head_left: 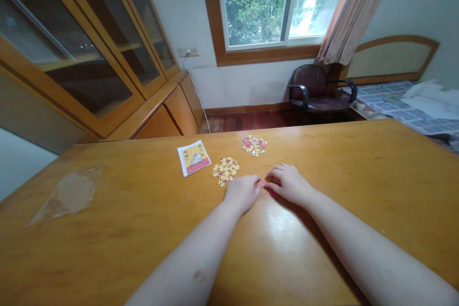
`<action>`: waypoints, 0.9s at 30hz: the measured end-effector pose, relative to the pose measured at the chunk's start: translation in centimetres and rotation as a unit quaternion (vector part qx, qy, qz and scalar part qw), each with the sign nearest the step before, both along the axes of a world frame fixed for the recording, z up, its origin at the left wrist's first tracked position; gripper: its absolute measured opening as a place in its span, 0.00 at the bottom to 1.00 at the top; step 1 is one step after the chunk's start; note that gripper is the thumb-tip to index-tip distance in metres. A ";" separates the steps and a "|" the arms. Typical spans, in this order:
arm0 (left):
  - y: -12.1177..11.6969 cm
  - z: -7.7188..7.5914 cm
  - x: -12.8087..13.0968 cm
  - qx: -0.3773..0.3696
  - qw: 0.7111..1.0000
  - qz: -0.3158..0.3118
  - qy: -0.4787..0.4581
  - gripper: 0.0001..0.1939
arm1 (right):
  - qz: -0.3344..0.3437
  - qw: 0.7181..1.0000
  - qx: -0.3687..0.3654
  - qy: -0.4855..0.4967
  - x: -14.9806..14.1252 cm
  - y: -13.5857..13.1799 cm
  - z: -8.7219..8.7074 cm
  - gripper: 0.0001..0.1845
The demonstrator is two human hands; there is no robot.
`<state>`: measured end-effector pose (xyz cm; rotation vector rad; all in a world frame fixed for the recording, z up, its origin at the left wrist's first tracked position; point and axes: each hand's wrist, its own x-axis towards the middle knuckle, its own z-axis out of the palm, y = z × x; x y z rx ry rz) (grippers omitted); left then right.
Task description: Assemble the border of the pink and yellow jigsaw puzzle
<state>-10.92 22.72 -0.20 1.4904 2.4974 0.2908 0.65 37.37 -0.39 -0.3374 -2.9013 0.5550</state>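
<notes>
Close together over the middle of the table are both my hands. My left hand (244,192) is closed, pinching a small pink jigsaw puzzle piece (261,183) between thumb and fingertips. From the other side, my right hand (289,183) reaches the same spot with bent fingers; its thumb and fingertips are at the pink pieces. More pink pieces (271,193) lie partly hidden under the right thumb. Beyond my left hand is a pile of yellow puzzle pieces (225,171). Farther back, a second pile of puzzle pieces (254,145) mixes yellow, pink and white.
A picture card (194,158) with a white border lies left of the piles. At the far left is a clear plastic bag (70,194) on the wooden table (143,229). Past the table stand a glass-door cabinet (158,86), an armchair (313,88) and a bed (387,98).
</notes>
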 end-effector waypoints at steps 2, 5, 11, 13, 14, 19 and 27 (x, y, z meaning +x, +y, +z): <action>0.1 -0.1 0.0 -0.002 1.000 0.009 -0.004 0.14 | 0.014 1.000 0.011 -0.023 0.5 0.0 0.7 0.15; 0.1 0.0 0.1 -0.006 1.000 0.016 -0.013 0.14 | 0.017 0.999 0.020 -0.039 1.0 -0.1 1.2 0.14; 0.0 0.4 0.1 -0.016 0.999 0.023 -0.023 0.13 | 0.020 0.999 0.005 -0.030 0.5 0.6 0.1 0.08; -0.1 0.3 0.0 -0.014 0.999 0.018 -0.023 0.12 | 0.026 0.999 -0.003 -0.019 0.2 0.9 -0.3 0.07; -0.2 0.3 0.0 -0.011 1.000 0.014 -0.023 0.12 | 0.031 0.999 -0.006 -0.014 0.1 0.9 -0.4 0.07; -0.3 0.2 0.0 0.001 1.000 0.008 -0.020 0.11 | 0.051 0.999 -0.014 0.003 0.0 0.9 -0.7 0.07; -0.3 0.4 0.2 -0.027 0.999 0.028 -0.020 0.12 | 0.055 0.998 -0.029 0.023 0.0 0.6 -1.1 0.05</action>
